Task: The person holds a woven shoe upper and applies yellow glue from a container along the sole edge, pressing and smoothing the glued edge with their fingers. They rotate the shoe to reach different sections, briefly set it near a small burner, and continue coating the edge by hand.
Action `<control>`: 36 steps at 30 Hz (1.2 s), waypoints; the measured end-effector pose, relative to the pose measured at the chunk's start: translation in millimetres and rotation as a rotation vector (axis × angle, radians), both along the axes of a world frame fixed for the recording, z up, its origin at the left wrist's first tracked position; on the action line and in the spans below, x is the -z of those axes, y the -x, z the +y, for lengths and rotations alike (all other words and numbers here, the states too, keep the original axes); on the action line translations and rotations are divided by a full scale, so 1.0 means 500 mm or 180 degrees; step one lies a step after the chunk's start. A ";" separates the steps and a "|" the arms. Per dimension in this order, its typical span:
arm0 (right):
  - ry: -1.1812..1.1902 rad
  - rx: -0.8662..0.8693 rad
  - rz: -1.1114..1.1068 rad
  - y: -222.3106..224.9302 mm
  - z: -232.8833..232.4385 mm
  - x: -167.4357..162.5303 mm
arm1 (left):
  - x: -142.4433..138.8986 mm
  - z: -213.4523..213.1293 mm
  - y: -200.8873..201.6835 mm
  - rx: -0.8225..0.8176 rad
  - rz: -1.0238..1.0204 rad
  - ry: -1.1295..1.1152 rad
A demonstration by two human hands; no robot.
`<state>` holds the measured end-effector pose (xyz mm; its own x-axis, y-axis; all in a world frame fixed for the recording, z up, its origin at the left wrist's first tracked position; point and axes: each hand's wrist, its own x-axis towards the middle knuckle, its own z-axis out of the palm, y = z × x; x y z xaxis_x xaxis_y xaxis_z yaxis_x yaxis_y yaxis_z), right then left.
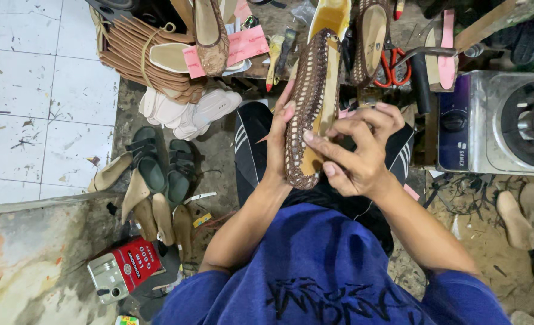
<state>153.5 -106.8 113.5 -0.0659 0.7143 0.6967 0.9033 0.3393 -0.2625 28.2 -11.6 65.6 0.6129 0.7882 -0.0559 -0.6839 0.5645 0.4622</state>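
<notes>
A brown woven shoe upper (pixel 309 102) sits on a yellow last, sole side turned toward me, held upright over my lap. My left hand (pixel 277 141) grips its left side, fingers wrapped along the woven edge. My right hand (pixel 357 147) holds the right side near the heel, fingers curled against the tan insole. Both forearms come up from my blue shirt at the bottom of the view.
A bundle of tan insoles (pixel 140 54) and white soles (pixel 185 111) lie at upper left. Green sandals (pixel 161 168) rest on the floor. A metal stove (pixel 501 123) stands at right, red scissors (pixel 393 69) behind it. A red box (pixel 131 265) lies at lower left.
</notes>
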 end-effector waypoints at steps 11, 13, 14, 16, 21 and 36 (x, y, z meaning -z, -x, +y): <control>0.0003 0.0128 0.0015 0.005 0.003 -0.014 | -0.004 0.001 0.002 -0.0036 -0.0056 -0.0060; -0.0166 -0.0088 -0.0015 0.006 0.006 -0.011 | -0.005 0.000 0.005 -0.0010 -0.0028 -0.0060; -0.0146 -0.0005 0.0028 0.005 0.008 -0.010 | -0.005 0.001 0.006 0.0023 -0.0045 0.0003; -0.0057 0.0176 0.0134 0.003 0.008 -0.008 | -0.006 -0.002 0.009 0.0101 -0.0061 0.0177; -0.0096 -0.0153 0.0023 0.002 0.004 -0.006 | -0.008 -0.005 0.013 0.0042 -0.0002 0.0028; -0.0156 -0.0102 -0.0107 0.009 -0.007 0.000 | -0.007 -0.001 0.018 0.0219 -0.0070 0.0165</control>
<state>149.1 -110.3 113.3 -0.1120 0.6765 0.7279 0.8998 0.3799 -0.2146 19.2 -12.3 68.9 0.6670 0.7406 -0.0816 -0.6523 0.6333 0.4165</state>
